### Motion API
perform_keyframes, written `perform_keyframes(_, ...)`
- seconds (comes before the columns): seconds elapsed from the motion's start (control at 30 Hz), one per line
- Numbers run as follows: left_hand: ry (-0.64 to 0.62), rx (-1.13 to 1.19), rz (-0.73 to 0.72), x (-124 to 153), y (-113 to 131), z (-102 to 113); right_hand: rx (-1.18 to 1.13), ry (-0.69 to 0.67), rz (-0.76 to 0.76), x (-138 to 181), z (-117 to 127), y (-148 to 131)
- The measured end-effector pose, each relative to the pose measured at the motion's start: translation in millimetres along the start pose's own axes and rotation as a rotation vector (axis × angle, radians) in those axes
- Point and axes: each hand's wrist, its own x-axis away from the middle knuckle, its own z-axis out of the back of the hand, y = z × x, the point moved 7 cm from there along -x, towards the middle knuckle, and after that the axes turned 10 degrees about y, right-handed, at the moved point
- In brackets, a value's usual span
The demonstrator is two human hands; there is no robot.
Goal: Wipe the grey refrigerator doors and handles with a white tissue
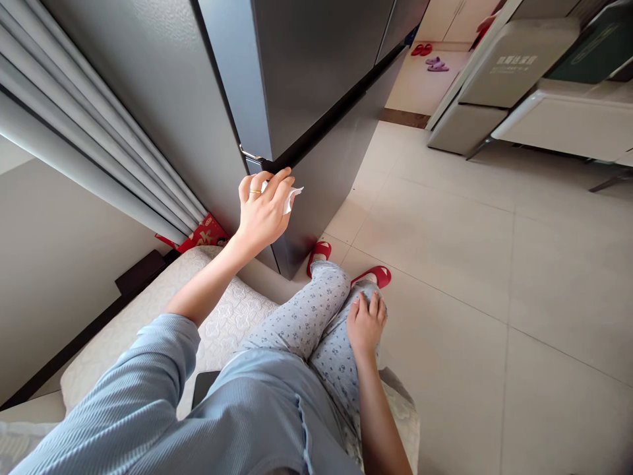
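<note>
My left hand [263,210], with a ring on one finger, is raised against the corner of a tall dark grey refrigerator [316,86]. Its fingers are closed on a small white tissue [291,197], pressed near the gap between the upper and lower doors. My right hand [366,321] lies flat on my knee, fingers stretched out, holding nothing. I sit on a cream quilted cushion [217,316], wearing patterned grey trousers and red slippers [374,274].
Grey pleated curtains [74,125] hang at the left, with a red box [205,233] at their foot. Pale floor tiles [469,264] spread to the right. Grey and white bins [519,72] stand at the upper right. Slippers [430,56] lie in the far doorway.
</note>
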Motion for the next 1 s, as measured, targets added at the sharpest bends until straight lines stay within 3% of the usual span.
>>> perform_keyframes(0.23, 0.100, -0.037, 0.030, 12, -2, 20, 0.011, 0.003, 0.003, 0, -1, 2)
perform_keyframes(0.37, 0.300, -0.008, 0.165, 25, -37, 32, 0.010, 0.011, 0.017, 0, -3, 1)
perform_keyframes(0.5, 0.380, -0.016, 0.235, 26, -68, 17, 0.002, 0.016, 0.019, -1, -3, 1)
perform_keyframes(0.7, 0.190, -0.045, 0.059, 12, -47, -21, -0.014, 0.010, 0.007, 1, 0, 2)
perform_keyframes(1.0, 0.127, -0.057, -0.005, 16, -30, 4, 0.031, 0.027, 0.036, 2, -1, 1)
